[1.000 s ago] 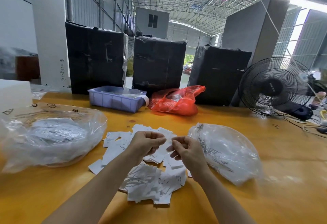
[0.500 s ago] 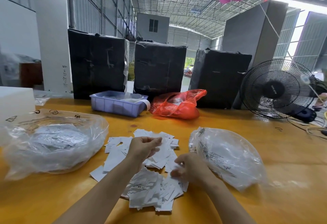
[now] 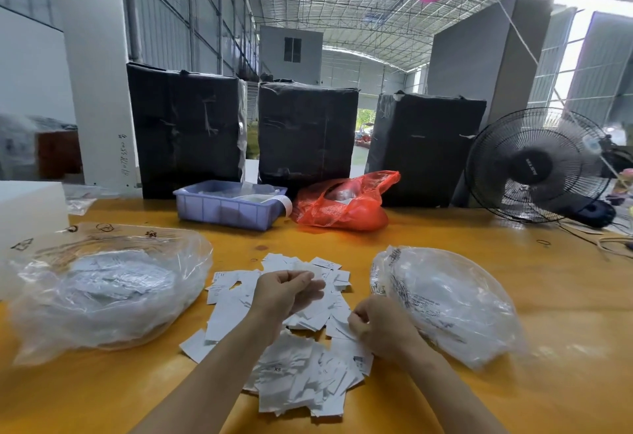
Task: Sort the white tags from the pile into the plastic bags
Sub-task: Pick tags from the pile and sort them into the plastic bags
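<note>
Hands (image 3: 382,327) cover tags (image 3: 301,382), grip seemingly hidden.

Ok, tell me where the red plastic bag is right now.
In the head view the red plastic bag lies at the table's far edge, centre-right, just right of the blue tray and in front of the black-wrapped boxes.
</note>
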Demonstrator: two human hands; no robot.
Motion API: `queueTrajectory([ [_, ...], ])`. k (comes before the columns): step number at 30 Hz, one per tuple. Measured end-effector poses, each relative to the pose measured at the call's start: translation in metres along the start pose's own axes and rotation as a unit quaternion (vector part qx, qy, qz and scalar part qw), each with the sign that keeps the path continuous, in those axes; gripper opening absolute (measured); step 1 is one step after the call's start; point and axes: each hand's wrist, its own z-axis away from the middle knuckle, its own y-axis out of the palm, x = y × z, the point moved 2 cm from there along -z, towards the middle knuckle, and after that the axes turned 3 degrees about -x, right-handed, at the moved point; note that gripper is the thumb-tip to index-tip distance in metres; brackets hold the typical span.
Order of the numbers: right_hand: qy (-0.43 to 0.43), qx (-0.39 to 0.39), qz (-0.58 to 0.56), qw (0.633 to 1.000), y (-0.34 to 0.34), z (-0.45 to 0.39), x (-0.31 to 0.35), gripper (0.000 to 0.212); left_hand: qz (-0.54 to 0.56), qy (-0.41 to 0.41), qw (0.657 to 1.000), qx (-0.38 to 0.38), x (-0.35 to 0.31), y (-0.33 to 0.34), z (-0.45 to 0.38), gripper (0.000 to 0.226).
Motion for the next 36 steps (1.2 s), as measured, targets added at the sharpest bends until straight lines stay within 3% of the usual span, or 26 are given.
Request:
queueTrajectory([
  [8,-0.006,-0.077,0.025,0.997,0.002,0.005,0.001,0.026,0.034,-0.02,0.998,0.05,0.01,0.017,0.001,0.017],
  [14,0.003,-0.05,-0.036,0.998,0.0,0.005,-0.005,0.012,0.045,-0.005,0.999,0.023,0.012,0.008,-0.007,0.018],
  [17,0.02,-0.078,-0.071,0.994,0.003,0.005,-0.009,0.022,0.046,-0.009,0.999,0.006,0.015,0.004,-0.011,0.018],
  [20,0.015,-0.124,-0.066,0.99,0.001,0.005,-0.006,0.016,0.034,-0.011,0.999,0.003,0.016,0.003,-0.01,0.018],
  [24,0.021,-0.23,-0.193,0.954,-0.009,0.005,-0.001,0.016,0.029,0.0,1.0,0.011,0.009,0.004,-0.009,0.017],
  [27,0.088,-0.208,-0.417,0.881,-0.013,0.005,0.001,0.02,0.042,0.004,0.999,0.002,0.002,-0.002,-0.009,0.016],
  [30,0.124,-0.169,-0.523,0.826,-0.013,0.005,0.007,0.027,0.044,0.005,0.999,-0.008,-0.001,-0.011,-0.011,0.014],
  [36,0.132,-0.137,-0.515,0.836,-0.014,0.008,0.016,0.048,0.046,-0.007,0.999,0.007,-0.002,-0.013,-0.009,0.013],
])
